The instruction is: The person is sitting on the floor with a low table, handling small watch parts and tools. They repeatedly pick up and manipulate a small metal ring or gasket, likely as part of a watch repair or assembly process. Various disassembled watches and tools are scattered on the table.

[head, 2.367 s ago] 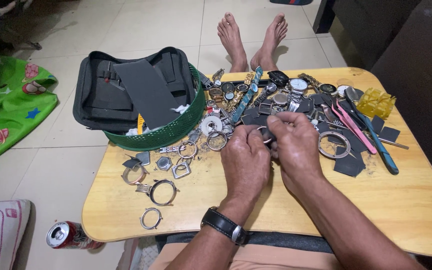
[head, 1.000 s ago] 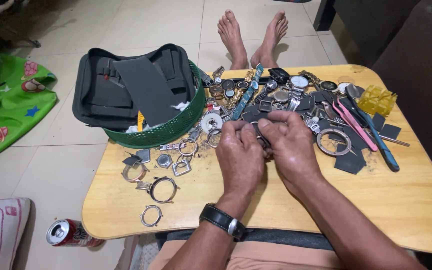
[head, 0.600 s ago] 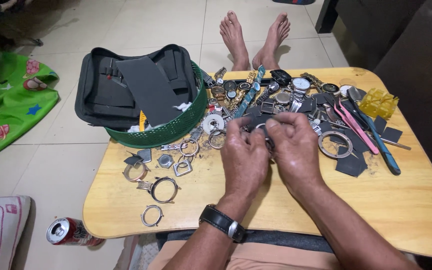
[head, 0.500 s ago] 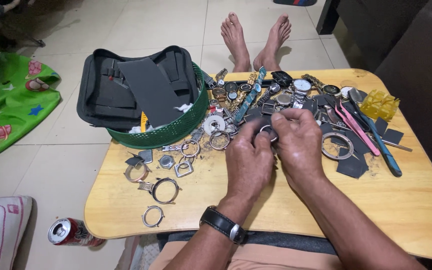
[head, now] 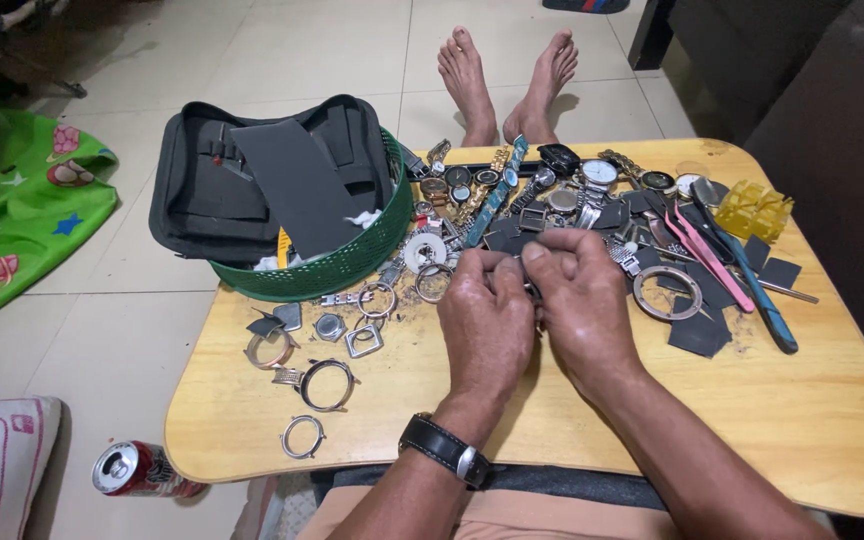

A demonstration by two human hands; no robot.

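I sit at the low wooden table [head: 512, 400] with both hands drawn together over its middle, knuckles up toward the camera. My left hand [head: 487, 320] and my right hand [head: 577, 305] press thumb to thumb, fingers curled in around a small dark watch part [head: 530, 290] pinched between them; only a sliver of it shows in the gap, so I cannot tell what kind of piece it is. I judge I hold it this close and this tight because it is tiny and needs both sets of fingertips to steady it. A black wristwatch [head: 444, 450] sits on my left wrist. Just beyond my fingers lies the heap of watches and straps [head: 542, 190], within easy reach, and to their right the pink tweezers [head: 697, 250] and the blue-handled tool [head: 757, 290] lie side by side near my right hand. A round metal bezel [head: 667, 292] rests just beside my right knuckles. On my left, empty watch cases and rings [head: 327, 380] are spread apart from one another in their own patch of the table. The green basket [head: 352, 262] stands at the far left corner with a black zip case [head: 222, 180] laid open across it. A yellow plastic holder [head: 752, 210] sits at the far right edge, and a drink can [head: 132, 468] lies on the floor tiles.
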